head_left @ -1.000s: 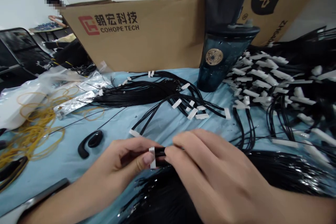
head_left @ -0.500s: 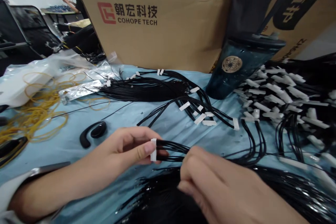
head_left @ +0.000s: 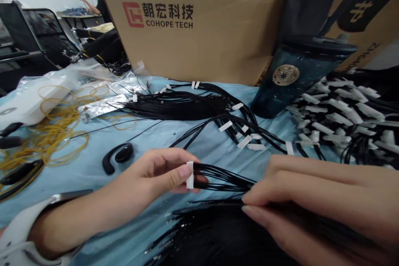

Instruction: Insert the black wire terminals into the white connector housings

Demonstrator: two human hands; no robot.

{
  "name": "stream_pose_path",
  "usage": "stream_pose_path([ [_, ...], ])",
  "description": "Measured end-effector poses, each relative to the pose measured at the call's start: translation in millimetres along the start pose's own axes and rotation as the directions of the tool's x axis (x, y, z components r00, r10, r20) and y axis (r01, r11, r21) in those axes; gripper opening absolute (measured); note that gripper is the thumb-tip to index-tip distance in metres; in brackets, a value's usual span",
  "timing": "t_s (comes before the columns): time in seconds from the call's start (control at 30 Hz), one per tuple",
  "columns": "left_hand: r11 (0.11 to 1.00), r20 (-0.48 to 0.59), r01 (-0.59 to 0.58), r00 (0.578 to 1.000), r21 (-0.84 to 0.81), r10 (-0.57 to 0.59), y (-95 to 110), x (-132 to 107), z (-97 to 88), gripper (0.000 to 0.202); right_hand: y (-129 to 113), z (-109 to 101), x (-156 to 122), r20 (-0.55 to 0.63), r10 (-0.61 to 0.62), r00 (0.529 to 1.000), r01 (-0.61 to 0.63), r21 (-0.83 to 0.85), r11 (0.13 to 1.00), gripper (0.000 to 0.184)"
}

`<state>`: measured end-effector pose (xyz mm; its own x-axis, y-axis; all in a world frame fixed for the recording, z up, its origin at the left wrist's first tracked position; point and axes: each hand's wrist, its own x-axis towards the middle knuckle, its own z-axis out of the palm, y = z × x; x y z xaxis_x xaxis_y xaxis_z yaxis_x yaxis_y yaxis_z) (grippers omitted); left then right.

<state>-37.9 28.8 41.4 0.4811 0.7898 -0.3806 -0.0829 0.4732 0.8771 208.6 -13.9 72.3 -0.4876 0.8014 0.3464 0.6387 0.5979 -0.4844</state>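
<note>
My left hand (head_left: 158, 173) pinches a small white connector (head_left: 190, 174) between thumb and fingers. Several thin black wires (head_left: 224, 178) fan out of it to the right. My right hand (head_left: 321, 199) is closed around those wires a short way along, fingers pressed together, with more black wire running under the palm. Below both hands lies a thick glossy heap of black wires (head_left: 215, 237). A white sleeve or band shows at my left wrist (head_left: 18, 237).
On the blue cloth (head_left: 93, 149) lie a black wire bundle with white connectors (head_left: 187, 108), yellow rubber bands (head_left: 52, 129), a black earpiece (head_left: 116, 156), plastic bags (head_left: 37, 91) and a dark tumbler (head_left: 286, 79). Many white-tipped harnesses (head_left: 339, 116) pile at right. Cardboard boxes (head_left: 199, 33) stand behind. A person sits far left.
My right hand slid away to the right along the wires, from touching the connector to well clear of it. The view shifted so everything sits further right. My left hand keeps its pinch.
</note>
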Motion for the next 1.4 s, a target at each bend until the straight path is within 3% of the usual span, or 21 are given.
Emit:
stream_pose_path([
  [0.17, 1.000, 0.001, 0.004, 1.000, -0.019, -0.004, 1, 1, -0.9, 0.023, -15, -15, 7, 0.038, 0.073, 0.997, -0.070, -0.060, 0.996, 0.020],
  [0.3, 0.999, -0.007, 0.018, 1.000, -0.032, -0.018, 1, 2, -0.2, 0.024, -7, -19, 5, 0.043, 0.114, 0.993, -0.107, -0.131, 0.986, 0.021],
  [0.5, 1.000, 0.001, -0.025, 1.000, 0.008, 0.025, -4, 0, -5.1, 0.023, 12, -8, 6, -0.053, -0.049, 0.997, 0.042, -0.139, 0.989, 0.020],
  [1.1, 0.998, -0.021, 0.000, 1.000, -0.058, -0.002, -4, 0, -1.6, 0.029, 7, -10, 5, -0.020, -0.063, 0.998, 0.060, -0.135, 0.989, 0.019],
  [1.3, 0.998, -0.028, -0.001, 1.000, -0.055, -0.001, -3, 1, -1.2, 0.029, -7, -18, 7, 0.062, 0.079, 0.995, -0.072, -0.116, 0.991, 0.023],
  [1.4, 0.998, -0.018, -0.004, 1.000, -0.058, 0.003, -3, 1, -1.3, 0.029, -11, -20, 7, 0.082, 0.093, 0.992, -0.085, -0.103, 0.991, 0.022],
])
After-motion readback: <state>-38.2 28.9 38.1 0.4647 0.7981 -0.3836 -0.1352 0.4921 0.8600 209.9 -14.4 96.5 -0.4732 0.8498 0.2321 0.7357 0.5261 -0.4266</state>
